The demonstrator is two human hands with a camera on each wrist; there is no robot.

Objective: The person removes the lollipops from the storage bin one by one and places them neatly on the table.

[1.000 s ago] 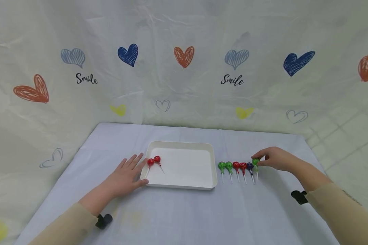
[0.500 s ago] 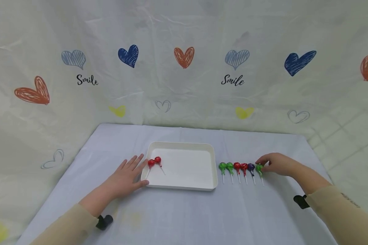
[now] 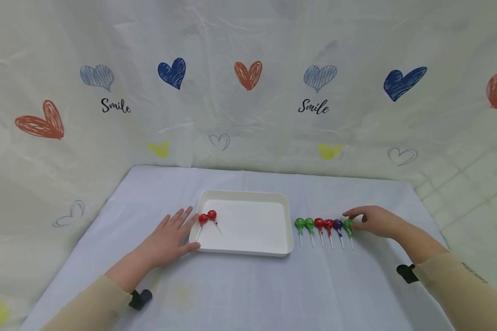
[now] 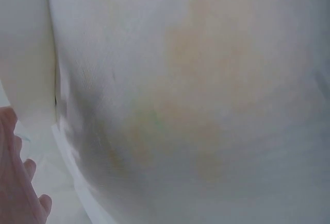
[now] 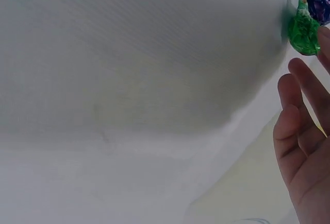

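Observation:
My left hand [image 3: 167, 241] lies with spread, straight fingers at the left edge of a white tray [image 3: 252, 225]; its thumb touches the near left corner. Two red lollipops [image 3: 203, 219] lie in the tray's left part. Right of the tray is a row of wrapped lollipops, sticks towards me: two green lollipops [image 3: 300, 223], two red lollipops [image 3: 319, 223], a dark purple lollipop [image 3: 338, 224] and a green lollipop [image 3: 348, 225] at the right end. Around this last one's head, my right hand [image 3: 374, 221] holds thumb and forefinger apart. The right wrist view shows its other fingers [image 5: 291, 121] loosely bent beside the green head.
A white cloth [image 3: 248, 294] covers the table. Behind it hangs a pale sheet [image 3: 273, 124] printed with hearts and "Smile". Dark wrist devices [image 3: 141, 299] sit at both sleeves. The left wrist view shows mostly cloth and some fingertips.
The right hand has lowered the green lollipop to the right end of the row and loosened its fingers from it. The left hand and the tray have stayed in place.

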